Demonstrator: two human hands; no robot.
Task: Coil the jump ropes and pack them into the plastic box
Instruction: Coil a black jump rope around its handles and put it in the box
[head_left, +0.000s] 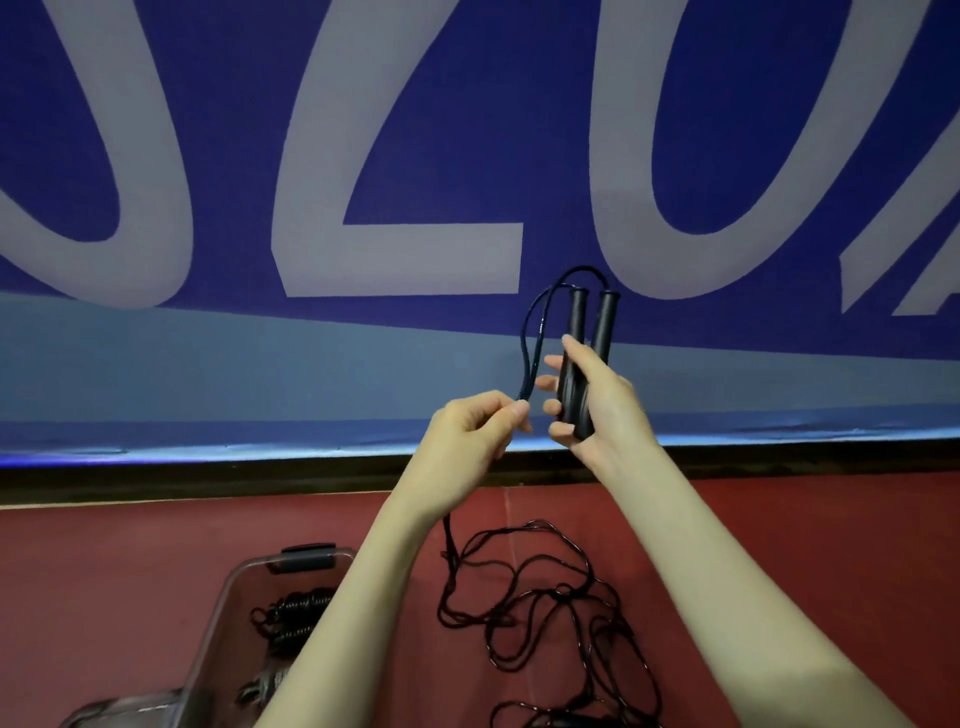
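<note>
Now coiling a jump rope above the plastic box (244, 587).
Right hand (597, 400) is gripping both black handles (587, 332); left hand (472, 431) is pinching the cord (530, 353) beside them.

Evenly lit indoors, slightly dim, with soft shadows. Mild glare along the banner's (467, 156) lower edge. Wide-angle bending at edges; near forearms soft.

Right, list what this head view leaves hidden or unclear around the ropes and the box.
- Plastic box: its right side is hidden by the left forearm; its near end is cut off by the bottom edge.
- Coiled ropes in the box: blurred, so their number is unclear.
- Loose rope on the floor: tangled, and cut off by the bottom edge.
- Handles: lower parts are covered by the right hand.
</note>
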